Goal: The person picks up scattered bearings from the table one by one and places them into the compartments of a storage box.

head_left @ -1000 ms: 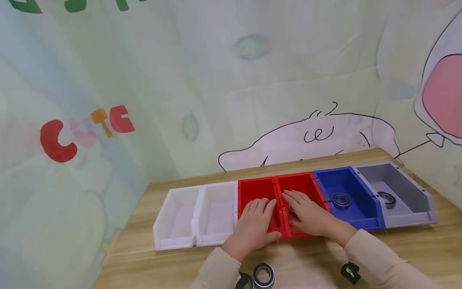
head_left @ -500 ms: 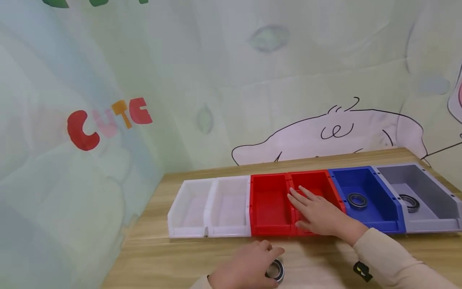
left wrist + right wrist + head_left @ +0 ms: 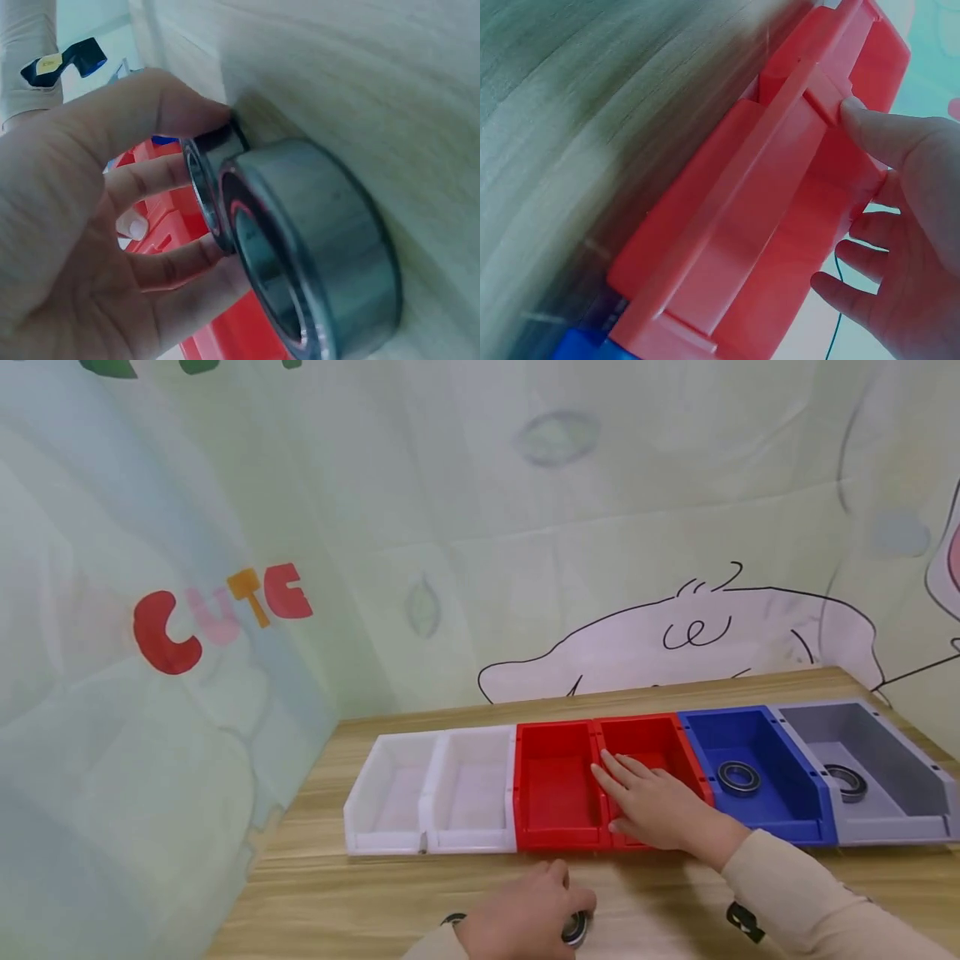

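Observation:
My left hand (image 3: pixel 521 914) is low on the wooden table, in front of the bins. In the left wrist view its thumb and fingers pinch a ball bearing (image 3: pixel 225 150), which stands on edge. A second, nearer-looking bearing (image 3: pixel 337 232) stands against it. In the head view the hand partly covers both. My right hand (image 3: pixel 660 806) lies over the right red bin (image 3: pixel 637 731) with fingers spread, and the right wrist view shows its thumb (image 3: pixel 870 131) touching the rim. The hand hides most of that bin's floor.
Left of it stand another red bin (image 3: pixel 558 785) and two white bins (image 3: pixel 431 793). To the right, a blue bin (image 3: pixel 795 802) and a grey bin (image 3: pixel 900 777) each hold one bearing. A small black object (image 3: pixel 744 920) shows beside the right sleeve.
My left hand has moved from the left red bin down to the bearings on the table and taken hold of one. The right hand stays over the right red bin. The head view has shifted.

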`<move>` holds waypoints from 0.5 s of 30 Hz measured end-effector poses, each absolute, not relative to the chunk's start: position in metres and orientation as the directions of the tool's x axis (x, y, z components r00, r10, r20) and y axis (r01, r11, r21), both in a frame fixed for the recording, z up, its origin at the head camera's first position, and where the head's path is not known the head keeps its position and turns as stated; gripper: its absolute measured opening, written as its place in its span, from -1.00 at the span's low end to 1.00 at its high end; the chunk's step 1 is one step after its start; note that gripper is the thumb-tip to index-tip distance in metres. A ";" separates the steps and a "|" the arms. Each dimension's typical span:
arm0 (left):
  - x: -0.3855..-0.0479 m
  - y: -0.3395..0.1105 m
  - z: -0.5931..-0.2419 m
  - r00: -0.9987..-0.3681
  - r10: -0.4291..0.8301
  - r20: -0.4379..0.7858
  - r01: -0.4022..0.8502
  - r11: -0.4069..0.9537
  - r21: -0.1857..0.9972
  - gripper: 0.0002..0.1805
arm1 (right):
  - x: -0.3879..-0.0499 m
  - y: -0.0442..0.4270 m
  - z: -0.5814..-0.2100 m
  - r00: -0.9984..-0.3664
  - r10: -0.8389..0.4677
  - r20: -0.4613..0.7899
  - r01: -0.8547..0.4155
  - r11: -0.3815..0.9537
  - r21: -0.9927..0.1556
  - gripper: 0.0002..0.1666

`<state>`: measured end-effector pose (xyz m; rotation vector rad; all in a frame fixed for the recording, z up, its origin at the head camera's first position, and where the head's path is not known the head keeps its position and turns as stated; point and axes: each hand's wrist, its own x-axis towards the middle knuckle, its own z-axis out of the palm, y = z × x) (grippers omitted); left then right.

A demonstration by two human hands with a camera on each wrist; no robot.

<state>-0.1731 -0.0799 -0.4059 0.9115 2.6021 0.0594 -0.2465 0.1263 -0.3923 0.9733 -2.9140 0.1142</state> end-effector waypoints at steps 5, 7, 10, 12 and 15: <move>-0.176 -0.077 -0.410 -0.714 0.614 -0.338 0.602 0.784 0.151 -0.55 | -0.246 0.125 -0.394 -0.805 -0.588 0.075 -0.593 0.802 -0.074 -0.07; -0.177 -0.077 -0.411 -0.713 0.613 -0.340 0.603 0.784 0.148 -0.55 | -0.246 0.125 -0.394 -0.807 -0.586 0.074 -0.591 0.803 -0.075 -0.07; -0.176 -0.078 -0.408 -0.716 0.605 -0.349 0.594 0.790 0.151 -0.54 | -0.246 0.125 -0.394 -0.809 -0.584 0.068 -0.588 0.806 -0.069 -0.07; -0.174 -0.079 -0.405 -0.714 0.615 -0.334 0.607 0.782 0.141 -0.54 | -0.246 0.125 -0.395 -0.809 -0.584 0.065 -0.588 0.806 -0.069 -0.07; -0.173 -0.081 -0.397 -0.709 0.646 -0.284 0.645 0.756 0.110 -0.55 | -0.247 0.126 -0.396 -0.814 -0.578 0.064 -0.581 0.810 -0.078 -0.07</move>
